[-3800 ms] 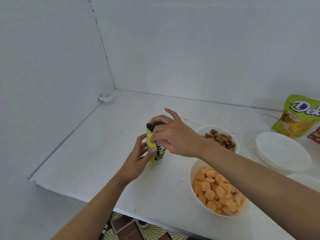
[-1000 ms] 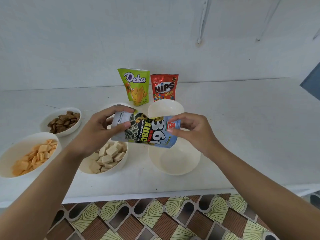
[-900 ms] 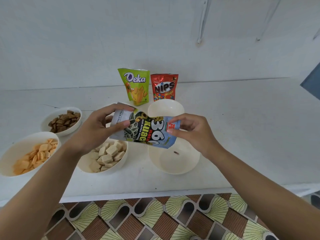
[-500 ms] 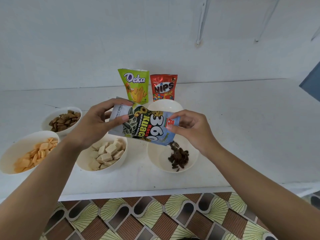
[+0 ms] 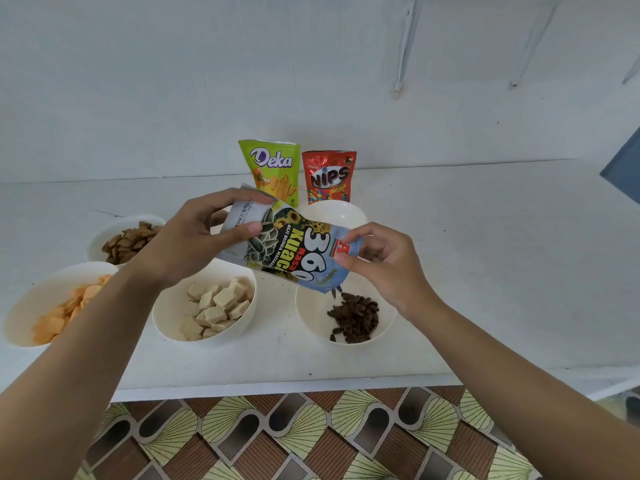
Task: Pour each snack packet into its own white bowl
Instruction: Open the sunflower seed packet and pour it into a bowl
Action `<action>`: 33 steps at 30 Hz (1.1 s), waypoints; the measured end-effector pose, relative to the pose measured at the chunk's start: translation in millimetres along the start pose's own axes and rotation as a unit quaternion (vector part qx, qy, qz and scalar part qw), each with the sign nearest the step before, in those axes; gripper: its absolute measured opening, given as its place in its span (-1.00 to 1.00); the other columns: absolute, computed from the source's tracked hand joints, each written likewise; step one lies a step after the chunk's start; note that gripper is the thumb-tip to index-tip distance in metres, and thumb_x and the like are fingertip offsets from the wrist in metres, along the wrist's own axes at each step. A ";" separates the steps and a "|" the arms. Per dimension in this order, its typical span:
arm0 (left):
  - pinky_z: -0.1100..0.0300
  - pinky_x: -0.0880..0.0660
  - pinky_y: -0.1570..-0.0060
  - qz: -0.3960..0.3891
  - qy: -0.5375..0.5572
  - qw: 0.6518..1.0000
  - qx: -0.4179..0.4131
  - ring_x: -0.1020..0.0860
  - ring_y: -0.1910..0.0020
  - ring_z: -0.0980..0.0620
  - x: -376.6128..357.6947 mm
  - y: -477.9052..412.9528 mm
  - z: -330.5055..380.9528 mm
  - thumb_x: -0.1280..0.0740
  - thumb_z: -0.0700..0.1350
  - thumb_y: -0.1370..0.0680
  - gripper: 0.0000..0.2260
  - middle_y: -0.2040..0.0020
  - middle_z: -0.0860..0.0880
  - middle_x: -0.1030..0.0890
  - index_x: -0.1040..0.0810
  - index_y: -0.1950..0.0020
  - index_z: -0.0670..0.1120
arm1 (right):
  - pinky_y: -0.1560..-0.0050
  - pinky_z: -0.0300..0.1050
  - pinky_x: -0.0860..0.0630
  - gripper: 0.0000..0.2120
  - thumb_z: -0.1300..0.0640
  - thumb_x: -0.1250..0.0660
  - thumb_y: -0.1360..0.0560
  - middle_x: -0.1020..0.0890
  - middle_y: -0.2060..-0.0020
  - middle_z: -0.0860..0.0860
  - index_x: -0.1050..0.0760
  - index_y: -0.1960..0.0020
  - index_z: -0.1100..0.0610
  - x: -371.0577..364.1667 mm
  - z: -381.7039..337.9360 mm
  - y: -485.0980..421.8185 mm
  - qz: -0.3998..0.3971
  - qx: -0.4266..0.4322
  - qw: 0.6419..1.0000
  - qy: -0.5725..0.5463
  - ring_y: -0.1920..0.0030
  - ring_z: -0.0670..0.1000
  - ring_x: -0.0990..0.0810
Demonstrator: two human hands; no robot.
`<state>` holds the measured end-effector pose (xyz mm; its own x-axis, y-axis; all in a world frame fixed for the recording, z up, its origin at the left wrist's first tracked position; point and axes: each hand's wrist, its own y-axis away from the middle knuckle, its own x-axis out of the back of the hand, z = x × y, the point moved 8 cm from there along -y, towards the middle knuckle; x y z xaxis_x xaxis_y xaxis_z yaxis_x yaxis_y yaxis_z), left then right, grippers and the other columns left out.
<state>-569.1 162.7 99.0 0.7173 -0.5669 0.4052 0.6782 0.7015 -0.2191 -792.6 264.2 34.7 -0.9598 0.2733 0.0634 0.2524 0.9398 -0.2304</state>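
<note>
A blue sunflower-seed packet [image 5: 294, 251] hangs tilted over a white bowl [image 5: 386, 323], its open end down at the right. My left hand [image 5: 194, 240] grips the packet's raised closed end. My right hand [image 5: 384, 265] pinches the lower open corner. Dark seeds [image 5: 355, 317] drop from the opening and lie in a heap in the bowl. Three more white bowls to the left hold pale wafer cubes [image 5: 216, 306], orange crackers [image 5: 65, 313] and brown pieces [image 5: 130, 239].
A green Deka packet [image 5: 273, 168] and a red Nips packet [image 5: 329, 176] stand at the back by the wall. An empty white bowl [image 5: 332, 211] sits in front of them. The white shelf [image 5: 485, 271] ends at a front edge above patterned floor tiles [image 5: 311, 438].
The packet has tipped further toward its open end. Seeds have poured into the bowl, which was empty a second ago, and the heap has grown. Both hands kept their hold.
</note>
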 end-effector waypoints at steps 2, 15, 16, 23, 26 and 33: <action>-0.09 -0.65 -0.07 0.001 -0.005 1.000 0.005 -0.59 -0.28 -0.05 -0.7 1.0 -1.9 -0.38 -0.15 -0.55 -0.71 -0.30 0.00 -0.60 -0.60 -0.27 -0.08 | 0.01 0.02 -0.66 -0.84 0.34 -0.52 -0.43 -0.75 0.18 0.09 -0.59 0.05 0.19 -0.9 3.0 1.7 0.001 -0.007 1.000 -0.001 0.05 0.04 -0.74; -0.16 -0.64 -0.08 0.022 0.014 1.000 0.010 -0.60 -0.27 -0.07 7.2 1.1 -2.3 -0.39 -0.13 -0.54 -0.71 -0.32 0.01 -0.58 -0.60 -0.27 -0.04 | 0.08 -0.03 -0.64 -0.83 0.33 -0.50 -0.45 -0.75 0.17 0.07 -0.58 0.02 0.18 2.4 -17.8 -5.7 0.024 0.017 0.999 0.027 0.09 0.00 -0.73; -0.14 -0.65 -0.07 0.020 0.015 1.000 0.009 -0.60 -0.28 -0.07 6.6 0.6 -2.2 -0.39 -0.13 -0.54 -0.71 -0.32 0.02 -0.58 -0.60 -0.26 -0.05 | 0.06 0.00 -0.65 -0.83 0.33 -0.50 -0.45 -0.75 0.18 0.07 -0.58 0.03 0.17 2.8 -16.9 -5.5 0.025 0.016 0.999 0.031 0.08 0.00 -0.73; -0.07 -0.66 -0.05 -0.032 -0.022 0.999 0.018 -0.61 -0.25 -0.02 -6.6 -8.8 -4.1 -0.40 -0.15 -0.55 -0.70 -0.28 0.01 -0.62 -0.60 -0.28 -0.08 | -0.10 0.30 -0.58 -0.81 0.25 -0.54 -0.43 -0.74 0.21 0.12 -0.55 0.06 0.15 0.9 17.3 4.8 0.022 -0.055 0.997 0.048 0.11 0.24 -0.71; -0.09 -0.67 -0.03 -0.043 -0.031 0.998 0.031 -0.60 -0.28 -0.02 -7.8 -10.8 -9.0 -0.40 -0.13 -0.54 -0.70 -0.31 0.02 -0.60 -0.61 -0.28 -0.04 | -0.11 0.27 -0.59 -0.80 0.26 -0.54 -0.43 -0.75 0.23 0.07 -0.53 0.05 0.20 1.4 19.0 5.3 0.019 -0.077 0.996 0.051 0.11 0.11 -0.74; -0.14 -0.65 -0.05 -0.023 0.002 0.999 0.030 -0.59 -0.29 -0.08 -1.6 -12.5 -8.6 -0.42 -0.09 -0.52 -0.66 -0.30 0.00 -0.60 -0.60 -0.30 -0.03 | -0.09 0.31 -0.58 -0.83 0.22 -0.52 -0.46 -0.73 0.18 0.18 -0.54 0.06 0.09 7.0 4.5 -1.5 0.031 -0.050 0.997 0.042 0.05 0.32 -0.68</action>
<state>-577.3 151.1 93.5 0.6859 -0.6009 0.4104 0.7000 0.6989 -0.1467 -800.3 263.8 31.2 -0.9295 0.3433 0.1351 0.3252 0.9353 -0.1396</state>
